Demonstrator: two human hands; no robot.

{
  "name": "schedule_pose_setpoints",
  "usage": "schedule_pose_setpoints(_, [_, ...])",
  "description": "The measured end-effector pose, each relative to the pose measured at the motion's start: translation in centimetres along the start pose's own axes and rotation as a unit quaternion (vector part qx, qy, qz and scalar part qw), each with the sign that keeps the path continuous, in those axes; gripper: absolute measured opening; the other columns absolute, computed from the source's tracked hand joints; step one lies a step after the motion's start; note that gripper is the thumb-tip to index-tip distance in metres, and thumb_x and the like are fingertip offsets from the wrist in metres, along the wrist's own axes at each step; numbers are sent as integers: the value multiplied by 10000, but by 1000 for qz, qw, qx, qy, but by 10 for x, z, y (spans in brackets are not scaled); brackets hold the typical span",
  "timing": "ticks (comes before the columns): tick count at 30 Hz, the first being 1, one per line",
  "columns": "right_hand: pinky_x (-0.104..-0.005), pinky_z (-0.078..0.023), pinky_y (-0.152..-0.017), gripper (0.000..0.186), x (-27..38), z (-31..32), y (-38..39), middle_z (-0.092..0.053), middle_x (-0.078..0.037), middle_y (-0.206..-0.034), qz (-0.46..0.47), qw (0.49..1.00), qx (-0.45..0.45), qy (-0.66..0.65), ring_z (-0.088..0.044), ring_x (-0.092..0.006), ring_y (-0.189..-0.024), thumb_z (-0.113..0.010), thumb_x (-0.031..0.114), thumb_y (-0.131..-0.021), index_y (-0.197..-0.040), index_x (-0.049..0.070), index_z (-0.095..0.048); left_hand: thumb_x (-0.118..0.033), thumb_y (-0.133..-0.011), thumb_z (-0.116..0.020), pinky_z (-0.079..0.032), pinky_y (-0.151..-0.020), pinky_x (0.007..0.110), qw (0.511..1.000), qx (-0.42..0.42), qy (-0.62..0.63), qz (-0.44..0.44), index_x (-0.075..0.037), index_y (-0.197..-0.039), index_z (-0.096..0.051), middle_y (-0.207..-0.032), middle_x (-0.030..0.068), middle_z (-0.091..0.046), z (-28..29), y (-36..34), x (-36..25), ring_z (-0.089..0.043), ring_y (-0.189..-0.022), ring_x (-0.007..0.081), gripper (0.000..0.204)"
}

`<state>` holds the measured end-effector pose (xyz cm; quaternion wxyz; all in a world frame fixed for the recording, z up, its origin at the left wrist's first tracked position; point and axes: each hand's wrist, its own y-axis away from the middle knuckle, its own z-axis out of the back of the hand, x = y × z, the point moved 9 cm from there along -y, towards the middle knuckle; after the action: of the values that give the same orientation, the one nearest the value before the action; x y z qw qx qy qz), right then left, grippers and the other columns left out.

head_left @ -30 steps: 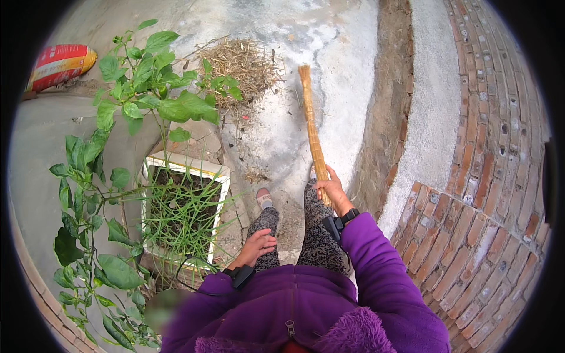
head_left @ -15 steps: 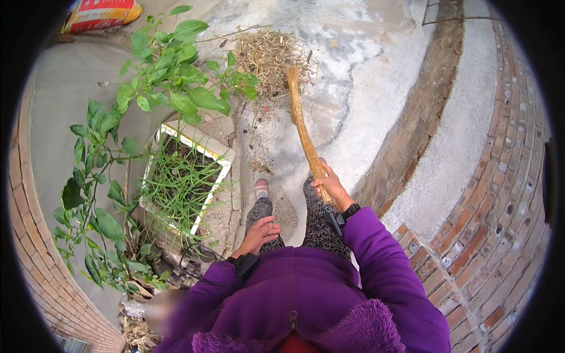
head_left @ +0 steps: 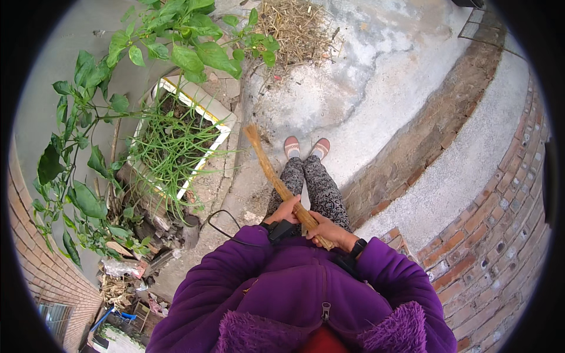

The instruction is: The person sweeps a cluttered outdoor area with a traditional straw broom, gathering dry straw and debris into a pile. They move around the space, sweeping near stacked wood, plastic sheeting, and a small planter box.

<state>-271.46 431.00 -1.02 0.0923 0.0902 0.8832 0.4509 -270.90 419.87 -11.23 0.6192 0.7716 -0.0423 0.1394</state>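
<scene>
A straw hand broom [head_left: 272,172] slants across the front of my body, its brush end up and to the left. My right hand [head_left: 329,230] is wrapped around the lower end of its handle. Higher on the handle, my left hand [head_left: 284,210] is closed round it too, close to my right hand. Both hands are near my waist, above my patterned trousers. Beyond the broom, a heap of dry straw [head_left: 296,32] lies on the concrete ground.
On the left stands a white box planter [head_left: 220,138] full of thin green shoots, with a leafy plant [head_left: 88,200] beside it. Brick paving [head_left: 471,259] and a low earthen ledge [head_left: 412,153] curve along the right. Scraps and litter [head_left: 120,270] lie at lower left.
My left hand has moved onto the broom handle. The broom has been drawn in toward me and tilted left, away from the straw heap. My feet now stand side by side.
</scene>
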Motion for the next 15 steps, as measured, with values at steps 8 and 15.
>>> schedule_pose_setpoints(8, [-304,-438,-381,314,31,4,-115,-532,-82,-602,-74,989,-39,125,-536,-180,-446,-673,-13,-665,-925,4,-496,-253,-943,-444,-488,-736,459,994,7,100,-30,12,-1034,-485,-963,149,-584,62,-86,-16,-588,-849,299,284])
schedule_pose_setpoints(15, [-270,-416,-382,457,121,19,-79,-533,-75,-690,55,985,-122,105,-512,-137,-463,-621,-36,-692,-1114,1,-451,-232,-929,-521,-491,-650,449,976,105,134,-136,17,-1012,-491,-910,137,-585,-24,-83,-104,-597,-767,272,264])
